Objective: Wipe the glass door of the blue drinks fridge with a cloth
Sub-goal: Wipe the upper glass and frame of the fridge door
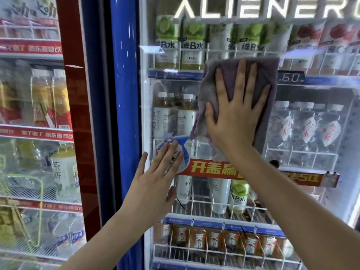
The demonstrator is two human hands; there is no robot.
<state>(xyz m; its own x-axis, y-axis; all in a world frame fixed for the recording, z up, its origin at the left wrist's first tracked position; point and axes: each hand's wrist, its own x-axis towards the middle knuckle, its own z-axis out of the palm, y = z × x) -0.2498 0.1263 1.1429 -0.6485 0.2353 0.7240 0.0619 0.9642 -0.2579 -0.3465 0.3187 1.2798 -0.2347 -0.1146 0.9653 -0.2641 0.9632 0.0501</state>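
The blue drinks fridge fills the view, its blue frame point(124, 94) on the left and its glass door point(311, 133) in front of shelves of bottles. A purple-grey cloth point(212, 90) lies flat against the glass at mid height. My right hand point(237, 112) presses on the cloth with its fingers spread, palm flat. Lower and to the left, my left hand point(155, 178) rests flat on the glass near the door's left edge, fingers apart, holding nothing.
A red-framed fridge point(76, 114) with yellow and white bottles stands right beside on the left. Behind the blue fridge's glass are wire shelves, a red promotional banner point(206, 168) and rows of orange cans point(214, 242) at the bottom.
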